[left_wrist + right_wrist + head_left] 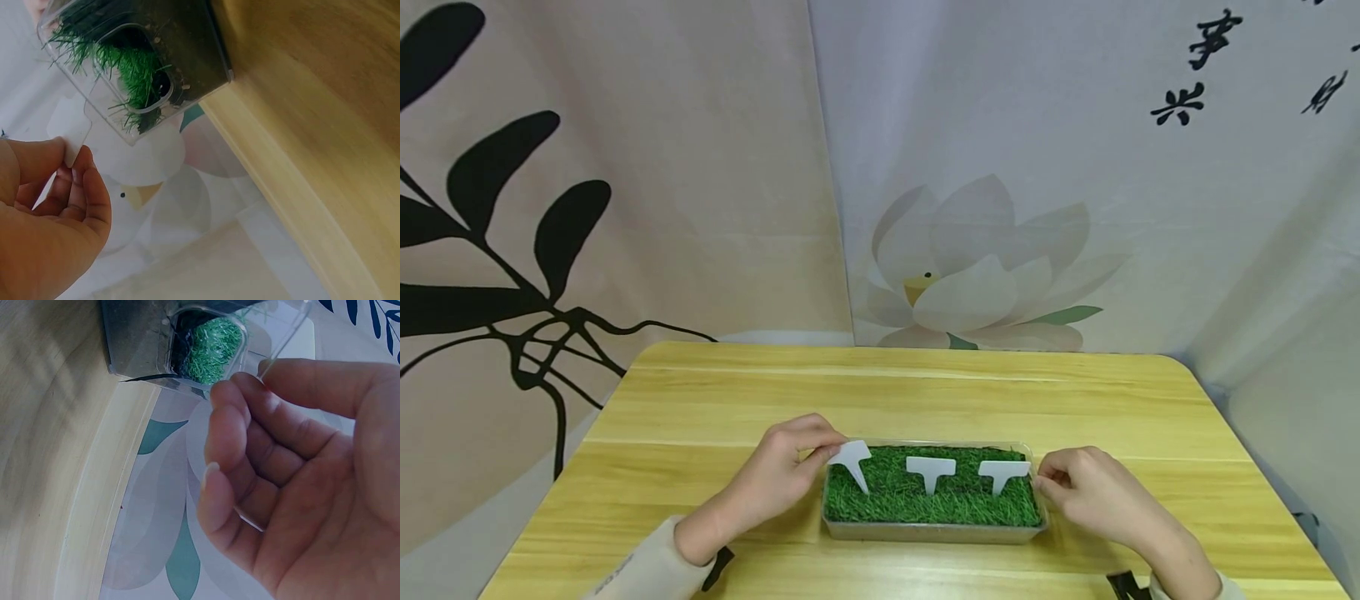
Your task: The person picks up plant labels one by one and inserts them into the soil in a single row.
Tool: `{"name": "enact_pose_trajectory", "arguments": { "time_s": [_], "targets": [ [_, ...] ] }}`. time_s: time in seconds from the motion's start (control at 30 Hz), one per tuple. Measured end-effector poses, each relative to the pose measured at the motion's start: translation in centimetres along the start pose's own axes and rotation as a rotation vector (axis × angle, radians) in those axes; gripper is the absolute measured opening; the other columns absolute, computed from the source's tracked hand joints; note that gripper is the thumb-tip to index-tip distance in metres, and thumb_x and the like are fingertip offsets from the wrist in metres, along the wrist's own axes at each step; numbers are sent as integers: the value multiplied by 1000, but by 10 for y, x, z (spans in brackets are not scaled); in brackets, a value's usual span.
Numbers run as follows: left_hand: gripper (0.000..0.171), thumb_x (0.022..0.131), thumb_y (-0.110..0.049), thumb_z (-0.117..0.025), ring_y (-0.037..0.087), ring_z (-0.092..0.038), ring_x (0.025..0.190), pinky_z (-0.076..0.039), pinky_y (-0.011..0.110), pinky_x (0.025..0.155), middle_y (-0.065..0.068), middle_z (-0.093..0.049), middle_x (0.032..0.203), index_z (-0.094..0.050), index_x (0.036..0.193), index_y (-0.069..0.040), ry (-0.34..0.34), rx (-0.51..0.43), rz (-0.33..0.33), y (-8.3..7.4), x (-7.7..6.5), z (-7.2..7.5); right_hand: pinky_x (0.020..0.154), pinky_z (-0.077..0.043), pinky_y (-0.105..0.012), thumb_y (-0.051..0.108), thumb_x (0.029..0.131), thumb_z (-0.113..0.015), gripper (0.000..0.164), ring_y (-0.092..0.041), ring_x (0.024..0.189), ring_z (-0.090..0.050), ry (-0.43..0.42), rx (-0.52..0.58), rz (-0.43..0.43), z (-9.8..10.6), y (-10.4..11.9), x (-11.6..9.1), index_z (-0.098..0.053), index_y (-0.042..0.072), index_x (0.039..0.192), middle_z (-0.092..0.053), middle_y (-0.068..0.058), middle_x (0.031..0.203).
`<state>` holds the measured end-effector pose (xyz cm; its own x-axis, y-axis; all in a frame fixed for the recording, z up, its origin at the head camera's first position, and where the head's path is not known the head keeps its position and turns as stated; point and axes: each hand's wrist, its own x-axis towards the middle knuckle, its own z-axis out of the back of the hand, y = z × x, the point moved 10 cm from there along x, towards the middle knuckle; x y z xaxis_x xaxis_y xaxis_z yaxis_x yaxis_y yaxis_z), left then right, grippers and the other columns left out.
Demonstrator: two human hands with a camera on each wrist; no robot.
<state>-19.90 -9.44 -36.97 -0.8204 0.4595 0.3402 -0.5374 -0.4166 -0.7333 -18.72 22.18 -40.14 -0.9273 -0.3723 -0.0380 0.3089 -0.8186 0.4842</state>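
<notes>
A clear plastic box point(932, 533) filled with green artificial grass point(891, 507) stands on the table. My left hand point(786, 467) pinches the upper left corner of a white T-shaped plant label point(853, 454), which leans with its point down at the grass. Upright in the turf are a middle plant label point(931, 467) and a right plant label point(1004, 469). At the box's right end, the thumb and forefinger of my right hand point(1090, 492) pinch the rim, as the right wrist view shows, with the other fingers point(228, 440) curled below.
The wooden table point(722, 383) runs under the box, with its back edge near a hanging cloth point(737, 208). Printed leaves, a lotus and black characters decorate the cloth. Dark straps point(718, 569) show at both wrists.
</notes>
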Motion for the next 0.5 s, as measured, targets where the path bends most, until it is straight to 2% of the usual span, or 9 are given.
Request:
{"name": "enact_pose_trajectory", "arguments": {
  "time_s": [0.2, 0.5],
  "targets": [
    [26, 84, 5, -64, 8, -60, 80, -52, 20, 70, -9, -63, 94, -71, 105, -9, 29, 31, -44, -2, 0, -7, 55, -41, -22, 21, 90, -64, 14, 0, 57, -48, -1, 4, 9, 1, 1, 0, -67, 27, 77, -55, 19, 65],
    [27, 82, 10, -64, 7, -57, 76, -50, 15, 68, -6, -62, 91, -71, 105, -3, 26, 135, -133, -10, 1, -13, 55, -42, -22, 20, 89, -65, 15, 1, 57, -48, -14, -4, 14, 1, 1, 0, -66, 27, 77, -56, 19, 65]
  ]
}}
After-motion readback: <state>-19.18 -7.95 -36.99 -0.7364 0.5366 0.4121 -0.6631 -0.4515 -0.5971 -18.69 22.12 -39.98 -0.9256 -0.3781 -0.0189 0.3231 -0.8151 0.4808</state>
